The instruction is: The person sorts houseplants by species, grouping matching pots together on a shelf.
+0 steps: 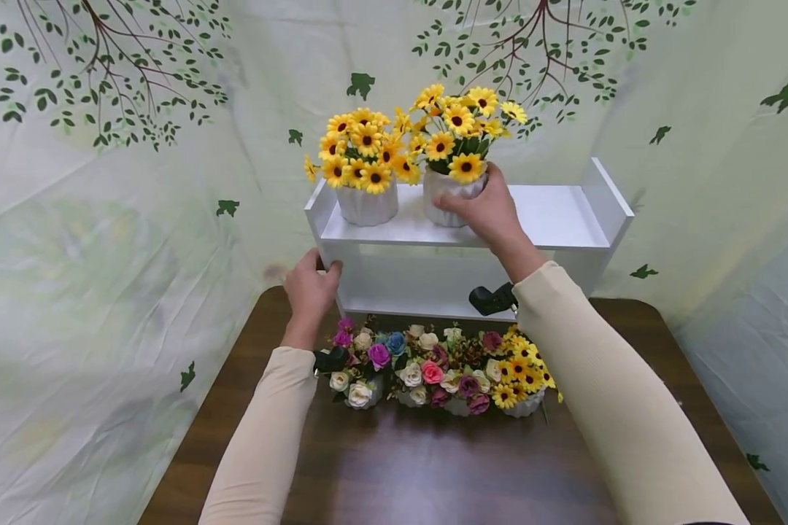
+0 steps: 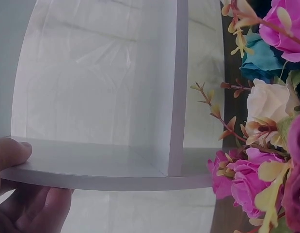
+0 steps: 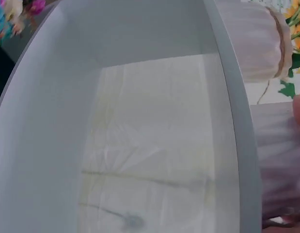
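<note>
A white two-tier shelf (image 1: 551, 211) stands on a brown table. My right hand (image 1: 495, 215) grips the white ribbed pot (image 1: 436, 191) of yellow sunflowers on the top tier, thumb in front and fingers round the far side. Just left of it is a second potted sunflower (image 1: 368, 205). My left hand (image 1: 310, 288) pinches the edge of the shelf's left side panel; the left wrist view shows the thumb (image 2: 14, 150) on the inner face and fingers beneath. In the right wrist view, the held pot (image 3: 280, 165) is partly cut off at the frame's edge.
In front of the shelf stands a row of potted flowers: mixed roses (image 1: 431, 372) and, at the right end, yellow sunflowers (image 1: 525, 368). Leaf-printed cloth (image 1: 269, 146) hangs behind. The brown table (image 1: 420, 467) extends towards me.
</note>
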A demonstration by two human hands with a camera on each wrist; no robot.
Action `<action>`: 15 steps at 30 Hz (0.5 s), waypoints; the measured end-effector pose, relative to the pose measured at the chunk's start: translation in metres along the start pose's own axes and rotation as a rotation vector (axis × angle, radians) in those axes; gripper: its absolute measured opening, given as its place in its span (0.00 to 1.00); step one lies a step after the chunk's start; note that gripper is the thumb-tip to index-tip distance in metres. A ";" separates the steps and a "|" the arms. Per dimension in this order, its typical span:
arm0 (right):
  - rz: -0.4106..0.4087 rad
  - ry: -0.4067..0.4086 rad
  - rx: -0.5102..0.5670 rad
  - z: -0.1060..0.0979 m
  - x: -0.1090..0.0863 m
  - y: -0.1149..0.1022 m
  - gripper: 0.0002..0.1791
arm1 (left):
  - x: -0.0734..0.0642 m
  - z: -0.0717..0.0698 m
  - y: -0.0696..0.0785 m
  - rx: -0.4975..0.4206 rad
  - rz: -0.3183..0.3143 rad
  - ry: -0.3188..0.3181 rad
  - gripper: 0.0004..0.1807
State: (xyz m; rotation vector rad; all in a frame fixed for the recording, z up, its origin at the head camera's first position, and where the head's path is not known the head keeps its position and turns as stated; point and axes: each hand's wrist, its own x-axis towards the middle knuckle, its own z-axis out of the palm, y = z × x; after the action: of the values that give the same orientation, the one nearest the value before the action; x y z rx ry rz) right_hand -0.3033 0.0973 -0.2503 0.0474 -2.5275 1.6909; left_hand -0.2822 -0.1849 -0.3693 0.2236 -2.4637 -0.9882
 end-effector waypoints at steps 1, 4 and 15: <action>-0.004 -0.004 -0.025 -0.002 -0.003 0.000 0.60 | 0.001 0.000 0.000 -0.001 0.000 0.002 0.17; -0.054 0.025 -0.090 -0.007 -0.016 0.001 0.58 | 0.002 -0.003 0.000 -0.011 0.007 0.013 0.17; -0.459 0.276 0.266 -0.047 -0.145 0.054 0.20 | 0.003 -0.010 0.001 -0.003 0.013 0.001 0.17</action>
State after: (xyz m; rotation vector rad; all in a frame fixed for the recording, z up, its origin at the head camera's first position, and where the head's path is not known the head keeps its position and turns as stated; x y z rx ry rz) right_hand -0.1607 0.1564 -0.2965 0.3577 -1.8998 1.6861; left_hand -0.2803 -0.1914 -0.3609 0.2070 -2.4592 -0.9857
